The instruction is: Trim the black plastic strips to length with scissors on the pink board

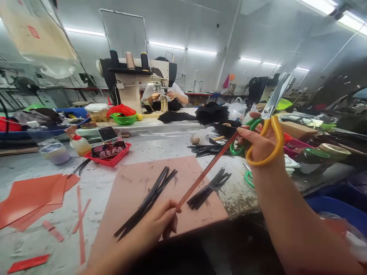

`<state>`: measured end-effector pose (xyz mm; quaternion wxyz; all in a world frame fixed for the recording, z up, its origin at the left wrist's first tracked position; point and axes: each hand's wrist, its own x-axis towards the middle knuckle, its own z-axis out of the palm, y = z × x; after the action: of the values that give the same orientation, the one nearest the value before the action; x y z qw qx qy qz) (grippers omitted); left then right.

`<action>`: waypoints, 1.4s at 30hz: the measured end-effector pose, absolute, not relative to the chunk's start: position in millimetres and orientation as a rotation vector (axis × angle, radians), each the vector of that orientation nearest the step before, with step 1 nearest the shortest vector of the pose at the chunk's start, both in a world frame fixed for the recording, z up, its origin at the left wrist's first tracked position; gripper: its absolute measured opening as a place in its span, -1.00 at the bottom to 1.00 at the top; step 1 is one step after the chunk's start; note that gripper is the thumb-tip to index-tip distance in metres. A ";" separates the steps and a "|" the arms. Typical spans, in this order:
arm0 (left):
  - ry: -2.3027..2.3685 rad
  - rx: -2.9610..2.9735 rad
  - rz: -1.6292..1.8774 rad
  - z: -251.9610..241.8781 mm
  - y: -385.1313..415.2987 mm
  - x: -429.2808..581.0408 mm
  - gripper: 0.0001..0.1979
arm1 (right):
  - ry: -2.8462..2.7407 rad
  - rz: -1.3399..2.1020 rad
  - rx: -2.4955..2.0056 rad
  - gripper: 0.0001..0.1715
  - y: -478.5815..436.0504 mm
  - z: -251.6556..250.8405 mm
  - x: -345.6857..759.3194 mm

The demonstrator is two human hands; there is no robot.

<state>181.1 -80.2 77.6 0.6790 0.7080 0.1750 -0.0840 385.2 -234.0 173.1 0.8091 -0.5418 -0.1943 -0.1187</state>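
Note:
A thin reddish-brown strip [207,170] is stretched slantwise between my two hands. My left hand [164,218] pinches its lower end, close above a pink sheet [137,173]. The upper end is pinched between finger and thumb of my right hand [259,141]. Hooked over that same hand is a pair of scissors [271,110] with one yellow and one green handle, blades pointing up. On the pink sheet, a bundle of black strips [147,200] lies beside my left hand, and another black bundle [210,187] lies beyond the stretched strip.
Orange-red sheets [34,196] and cut strips [81,225] lie at left. A red tray [111,157] holds a phone [107,149]. More black strips [205,150] lie behind the pink sheet. A co-worker [179,93] sits at a sewing machine [134,86]. At lower right stands a blue bin [338,208].

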 end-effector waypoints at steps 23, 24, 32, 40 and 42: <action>0.400 1.742 -0.492 35.5 -75.5 278.1 -0.81 | -1.040 0.626 -1.964 -0.53 -320.3 48.1 354.0; 0.404 1.720 -0.496 35.9 -75.9 277.6 -0.80 | -1.161 0.748 -1.974 -0.51 -319.3 43.3 336.4; 0.421 1.680 -0.505 38.8 -78.4 274.7 -0.75 | -1.277 0.867 -2.001 -0.42 -309.3 6.1 296.3; 0.426 1.690 -0.494 42.8 -80.3 273.8 -0.74 | -1.266 0.826 -2.058 -0.38 -313.6 5.4 297.1; 0.424 1.694 -0.499 43.7 -81.5 272.8 -0.74 | -1.238 0.845 -2.030 -0.39 -310.3 6.4 296.7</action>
<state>272.8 -81.5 43.7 0.6153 0.7352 0.1840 -0.2166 296.7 -310.3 6.4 0.3043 -0.7662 -0.4674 0.3191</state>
